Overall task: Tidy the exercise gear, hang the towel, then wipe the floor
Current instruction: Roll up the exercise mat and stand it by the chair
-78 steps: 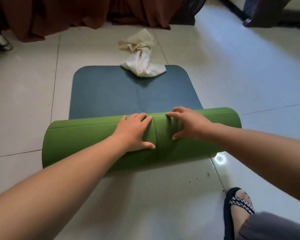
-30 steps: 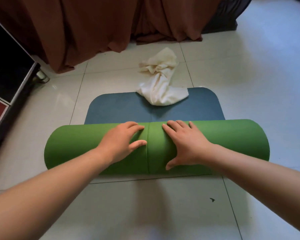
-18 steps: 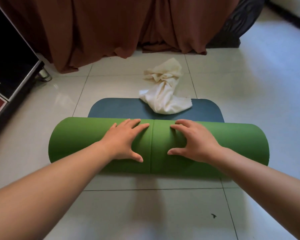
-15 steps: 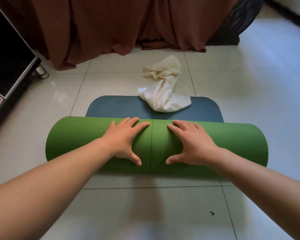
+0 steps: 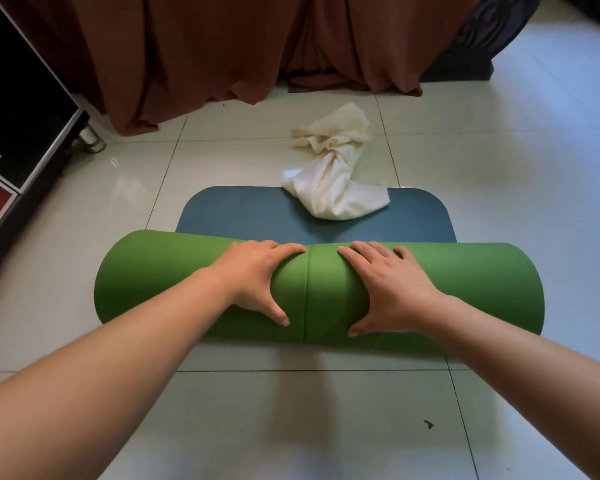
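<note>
Beyond the spread left hand point(image 5: 257, 275) and right hand point(image 5: 392, 289) pressing the yoga mat roll point(image 5: 153, 271), a crumpled towel point(image 5: 333, 188) blocked the unrolled strip point(image 5: 239, 213), shorter than before.

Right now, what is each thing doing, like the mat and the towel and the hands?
Yoga mat, mostly rolled up, green outside; short blue end flat on the floor.
Towel, crumpled on the floor, one end on the mat's blue end.
Left hand, pressing on the roll, fingers spread.
Right hand, pressing on the roll, fingers spread.
Curtain, hanging, hem bunched on the floor.
</note>
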`<state>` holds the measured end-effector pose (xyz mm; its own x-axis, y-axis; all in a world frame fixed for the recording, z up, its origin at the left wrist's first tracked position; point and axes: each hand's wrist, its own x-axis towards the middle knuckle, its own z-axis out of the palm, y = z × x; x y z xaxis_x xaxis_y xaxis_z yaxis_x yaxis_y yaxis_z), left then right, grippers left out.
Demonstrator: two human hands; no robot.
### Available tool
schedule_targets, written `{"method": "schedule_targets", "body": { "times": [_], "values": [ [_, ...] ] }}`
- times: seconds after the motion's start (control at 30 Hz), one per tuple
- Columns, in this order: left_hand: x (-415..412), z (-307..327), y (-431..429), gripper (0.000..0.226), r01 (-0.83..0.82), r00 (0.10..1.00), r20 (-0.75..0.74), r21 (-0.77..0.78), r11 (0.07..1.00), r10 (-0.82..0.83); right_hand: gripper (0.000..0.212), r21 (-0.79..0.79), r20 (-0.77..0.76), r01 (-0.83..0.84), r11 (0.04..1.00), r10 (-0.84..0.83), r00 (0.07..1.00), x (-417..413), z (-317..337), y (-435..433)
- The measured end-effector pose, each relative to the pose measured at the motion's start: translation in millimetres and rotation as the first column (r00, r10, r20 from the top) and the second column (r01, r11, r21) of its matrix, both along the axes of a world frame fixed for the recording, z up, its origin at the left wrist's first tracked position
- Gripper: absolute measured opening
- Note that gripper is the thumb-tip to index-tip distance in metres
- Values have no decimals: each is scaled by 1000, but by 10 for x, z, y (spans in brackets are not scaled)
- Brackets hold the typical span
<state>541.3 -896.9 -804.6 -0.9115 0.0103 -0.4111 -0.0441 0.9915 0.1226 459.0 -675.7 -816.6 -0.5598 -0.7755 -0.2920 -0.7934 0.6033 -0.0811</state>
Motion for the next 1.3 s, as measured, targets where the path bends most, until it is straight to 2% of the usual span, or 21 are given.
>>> {"method": "schedule_targets", "body": {
  "times": [0.13, 0.47, 0.6, 0.8, 0.9, 1.03, 1.1, 1.17, 1.3],
  "values": [
    [48, 18, 53, 108, 1, 1000, -23, -8, 1000, -1, 120, -38, -15, -29, 999, 28, 999, -1, -1, 53],
    [231, 131, 263, 81, -43, 982, -187, -69, 997, 30, 97, -86, -32, -47, 995, 44, 999, 2, 99, 149],
    [409, 212, 445, 75, -67, 983, -179, -89, 994, 50, 87, -78, -26, -81, 994, 79, 997, 68, 200, 251],
    [848, 250, 501, 80, -27, 997, -68, -34, 999, 25, 81, -60, 81, -116, 991, 120, 989, 497, 320, 404],
    [901, 239, 426, 86, -28, 1000, -1, 25, 999, 28, 88, -48, 120, -122, 991, 127, 985, 578, 305, 390],
    [785, 110, 249, 103, -74, 997, 46, 167, 983, 68, 112, -35, 186, -90, 995, 95, 978, 408, 242, 294],
    [754, 75, 203, 105, -66, 998, 14, 171, 983, 65, 115, -49, 200, -60, 997, 68, 977, 330, 213, 261],
    [779, 50, 183, 95, -50, 997, -56, 123, 991, 57, 111, -85, 182, -8, 996, 24, 983, 264, 196, 268],
    [878, -54, 166, 66, -56, 969, -236, 49, 997, 66, 85, -212, 108, 146, 966, -125, 986, 198, 147, 323]
  ]
}}
